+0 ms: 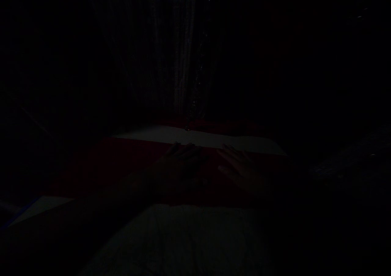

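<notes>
The picture is very dark. My left hand (179,166) rests with fingers stretched out on a dark red band (122,158) that looks like cloth. Its fingertips reach the edge of a pale strip (165,134) beyond the red. To the right, my right hand (240,170) lies on the same red band, fingers spread and pointing up and to the left. Neither hand shows anything in its grasp. A pale area (195,239) extends nearer to me, below the red.
At the left, a pale corner (42,204) shows with a thin blue edge (24,213). Faint upright folds or streaks (181,64) rise behind the pale strip, with small glints beside them. Both sides are too dark to make out.
</notes>
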{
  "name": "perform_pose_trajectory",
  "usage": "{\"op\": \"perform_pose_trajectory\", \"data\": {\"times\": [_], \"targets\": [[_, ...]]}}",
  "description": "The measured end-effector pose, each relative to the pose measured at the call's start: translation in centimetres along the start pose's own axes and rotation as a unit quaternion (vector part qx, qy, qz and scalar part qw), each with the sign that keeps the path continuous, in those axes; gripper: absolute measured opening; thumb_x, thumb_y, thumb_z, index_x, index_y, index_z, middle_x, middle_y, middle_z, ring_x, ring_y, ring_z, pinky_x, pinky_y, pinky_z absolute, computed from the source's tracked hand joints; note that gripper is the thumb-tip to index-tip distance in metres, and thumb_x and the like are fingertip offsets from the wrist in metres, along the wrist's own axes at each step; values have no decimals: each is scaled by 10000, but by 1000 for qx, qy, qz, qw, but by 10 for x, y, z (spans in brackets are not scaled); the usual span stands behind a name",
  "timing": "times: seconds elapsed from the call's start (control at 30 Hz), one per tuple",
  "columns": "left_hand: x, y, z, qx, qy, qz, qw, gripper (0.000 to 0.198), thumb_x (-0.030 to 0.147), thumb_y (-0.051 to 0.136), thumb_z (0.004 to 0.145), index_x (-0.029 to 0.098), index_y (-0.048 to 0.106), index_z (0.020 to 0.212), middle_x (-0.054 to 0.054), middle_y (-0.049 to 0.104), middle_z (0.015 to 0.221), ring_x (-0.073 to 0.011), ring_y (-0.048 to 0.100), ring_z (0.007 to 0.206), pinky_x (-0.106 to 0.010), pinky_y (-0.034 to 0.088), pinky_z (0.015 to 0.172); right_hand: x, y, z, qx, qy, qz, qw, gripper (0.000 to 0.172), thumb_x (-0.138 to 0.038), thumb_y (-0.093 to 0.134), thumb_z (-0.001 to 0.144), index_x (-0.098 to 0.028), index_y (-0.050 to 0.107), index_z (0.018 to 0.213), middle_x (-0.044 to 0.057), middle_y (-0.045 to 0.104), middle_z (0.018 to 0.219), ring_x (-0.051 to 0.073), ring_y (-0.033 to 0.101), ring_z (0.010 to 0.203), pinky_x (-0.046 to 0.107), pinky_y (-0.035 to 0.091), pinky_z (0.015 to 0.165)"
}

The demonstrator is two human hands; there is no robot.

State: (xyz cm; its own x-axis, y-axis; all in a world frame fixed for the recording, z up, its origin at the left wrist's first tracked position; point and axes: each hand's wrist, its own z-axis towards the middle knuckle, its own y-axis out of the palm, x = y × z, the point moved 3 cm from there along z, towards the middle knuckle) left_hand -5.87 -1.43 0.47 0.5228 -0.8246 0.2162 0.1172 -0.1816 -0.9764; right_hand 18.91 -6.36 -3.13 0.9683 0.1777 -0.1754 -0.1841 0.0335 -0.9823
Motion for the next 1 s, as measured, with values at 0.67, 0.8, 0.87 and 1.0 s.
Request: {"op": "perform_pose_trajectory", "data": {"times": [0.67, 0.8, 0.87, 1.0], "targets": [[1, -1, -1, 4, -1, -10, 1000, 878, 833, 313, 960, 309, 247, 1661, -48, 128, 1734, -352, 87, 1614, -673, 47, 1273, -7, -5, -1, 30, -20, 1, 999, 845, -826, 156, 996, -308, 326, 1642, -52, 148, 1699, 208, 131, 1602, 595, 104, 1318], [1, -1, -1, 3, 3, -5, 1000, 883, 837, 291, 960, 298, 258, 1659, -51, 130, 1734, -347, 88, 1615, -661, 38, 1277, -10, -6, -3, 18, -29, 12, 999, 842, -827, 164, 996, -312, 310, 1646, -54, 140, 1700, 205, 124, 1603, 597, 100, 1319], [2, -2, -1, 0, 1, -3, 1000, 883, 837, 291, 960, 300, 259, 1659, -56, 131, 1733, -350, 88, 1614, -667, 40, 1274, -11, -6, -3, -1, -29, 18, 999, 854, -839, 156, 988, -318, 296, 1650, -57, 141, 1699, 194, 123, 1603, 589, 99, 1323], [2, -2, -1, 8, 4, -2, 1000, 884, 834, 296, 960, 288, 279, 1655, -68, 141, 1729, -366, 102, 1610, -683, 55, 1269, -10, -8, -2, 26, -25, 13, 999, 872, -848, 143, 980, -312, 304, 1649, -39, 128, 1705, 189, 115, 1604, 574, 89, 1327]]}}
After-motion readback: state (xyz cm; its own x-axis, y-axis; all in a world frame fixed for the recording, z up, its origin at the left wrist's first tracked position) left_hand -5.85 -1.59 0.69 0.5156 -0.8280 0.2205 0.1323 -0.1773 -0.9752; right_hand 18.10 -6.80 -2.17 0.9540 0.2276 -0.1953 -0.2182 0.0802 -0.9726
